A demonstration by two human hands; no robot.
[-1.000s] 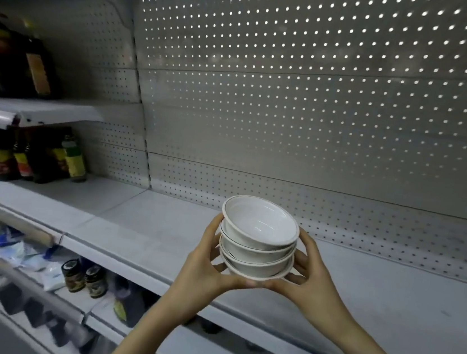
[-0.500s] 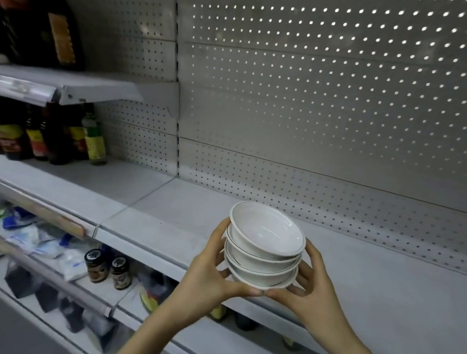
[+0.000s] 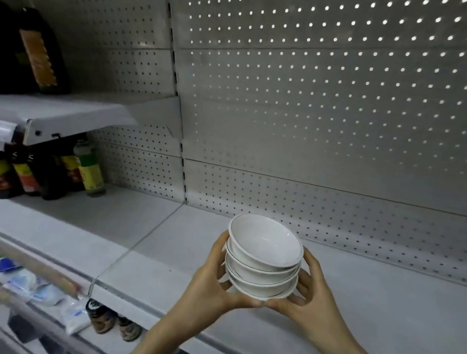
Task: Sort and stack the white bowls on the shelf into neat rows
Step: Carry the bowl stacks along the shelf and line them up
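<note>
A stack of three white bowls (image 3: pixel 263 257) is held up in the air between both hands, above the front part of a grey shelf board (image 3: pixel 356 315). My left hand (image 3: pixel 210 285) grips the stack's left side, thumb under the bottom bowl and fingers up the side. My right hand (image 3: pixel 311 298) holds the right side the same way, its thumb meeting the left one beneath the stack. The top bowl tilts slightly toward me and shows its inside, with nothing in it.
A perforated back panel (image 3: pixel 337 116) rises behind the shelf. Dark sauce bottles (image 3: pixel 50 172) stand at the left on the neighbouring board, with a bigger bottle (image 3: pixel 39 56) on an upper shelf (image 3: pixel 57 117). Jars (image 3: pixel 100 319) and white packets (image 3: pixel 36 288) lie on lower shelves.
The view has swung left and closer to the shelf. Both hands keep the same hold on the bowl stack, which has stayed near the middle of the frame.
</note>
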